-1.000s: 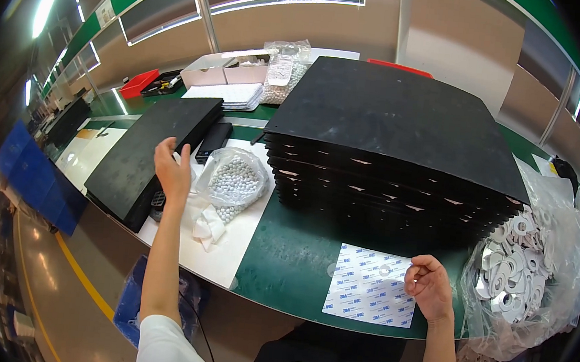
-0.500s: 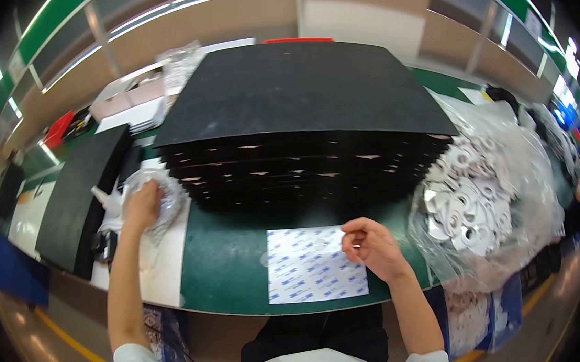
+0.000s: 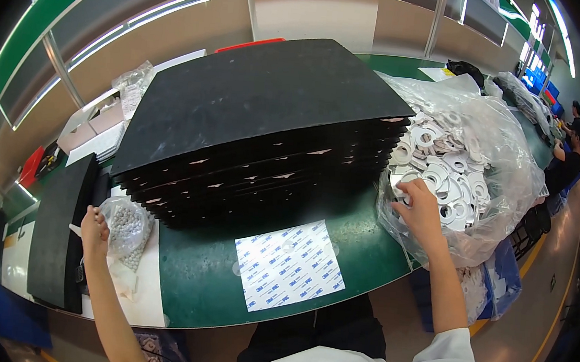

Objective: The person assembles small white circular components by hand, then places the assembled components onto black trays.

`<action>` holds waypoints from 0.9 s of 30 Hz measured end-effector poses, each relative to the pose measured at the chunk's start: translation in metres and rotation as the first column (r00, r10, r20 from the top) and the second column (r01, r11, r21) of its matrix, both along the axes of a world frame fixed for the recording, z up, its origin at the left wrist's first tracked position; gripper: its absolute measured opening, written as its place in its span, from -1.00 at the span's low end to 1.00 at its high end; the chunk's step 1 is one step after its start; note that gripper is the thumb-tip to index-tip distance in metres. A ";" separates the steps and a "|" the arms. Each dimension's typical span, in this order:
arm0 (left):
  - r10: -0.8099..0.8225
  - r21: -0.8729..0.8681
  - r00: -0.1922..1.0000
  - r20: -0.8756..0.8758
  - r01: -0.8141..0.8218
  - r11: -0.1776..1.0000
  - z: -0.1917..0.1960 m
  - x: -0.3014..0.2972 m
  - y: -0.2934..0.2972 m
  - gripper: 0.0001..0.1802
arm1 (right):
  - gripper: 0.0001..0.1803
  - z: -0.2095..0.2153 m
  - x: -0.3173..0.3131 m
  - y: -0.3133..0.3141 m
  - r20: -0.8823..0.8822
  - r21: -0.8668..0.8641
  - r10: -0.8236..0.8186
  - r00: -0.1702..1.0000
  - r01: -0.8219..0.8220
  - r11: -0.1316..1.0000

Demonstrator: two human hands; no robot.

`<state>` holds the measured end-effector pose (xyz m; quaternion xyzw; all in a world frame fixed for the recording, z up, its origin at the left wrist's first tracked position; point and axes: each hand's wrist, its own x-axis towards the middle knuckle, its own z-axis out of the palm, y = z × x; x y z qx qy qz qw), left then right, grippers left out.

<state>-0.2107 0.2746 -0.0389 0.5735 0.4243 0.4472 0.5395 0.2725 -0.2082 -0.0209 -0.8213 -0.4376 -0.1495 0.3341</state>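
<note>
My left hand (image 3: 95, 230), fingers curled closed, is beside a clear bag of small whitish beads (image 3: 126, 227). What it holds, if anything, is hidden. A white pointed nozzle (image 3: 75, 230) shows just left of the hand, its lower part covered. Over the near left part of a large clear plastic bag (image 3: 511, 180), my right hand (image 3: 420, 209) has its thumb and fingers apart, with nothing visible between them. The bag is full of flat white ring-shaped pieces (image 3: 452, 185). Between my hands lies a white sheet with blue print (image 3: 289, 267), flat on the green table.
A tall stack of black boards (image 3: 262, 103) fills the table's middle. Another black slab (image 3: 58, 230) stands at the left, near a tray of flat parts (image 3: 95, 126). Blue containers (image 3: 498, 282) sit below the table's right edge. Other people (image 3: 568, 160) are far right.
My left hand has come out of the bead bag to its left side. My right hand has left the printed sheet and moved right, over the ring pieces. The view has turned right.
</note>
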 end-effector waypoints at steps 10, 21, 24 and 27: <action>0.159 -0.411 0.445 0.881 0.556 0.722 0.043 0.072 -0.131 -0.81 | -0.80 -0.019 0.055 -0.025 -0.344 0.746 -0.043 0.938 0.300 0.595; -0.252 -0.457 0.561 0.789 0.809 0.370 0.025 0.236 -0.237 -0.84 | -0.59 -0.017 -0.019 0.013 -0.409 0.782 0.905 -0.117 0.467 0.413; -0.280 -0.483 0.601 0.749 0.784 0.390 0.019 0.255 -0.242 -0.84 | -0.68 -0.001 -0.063 0.034 -0.709 0.669 0.702 -0.067 0.251 0.700; -0.313 -0.491 0.628 0.713 0.765 0.418 0.010 0.262 -0.243 -0.83 | -0.69 0.002 -0.087 0.044 -0.848 0.518 0.514 0.129 -0.005 0.855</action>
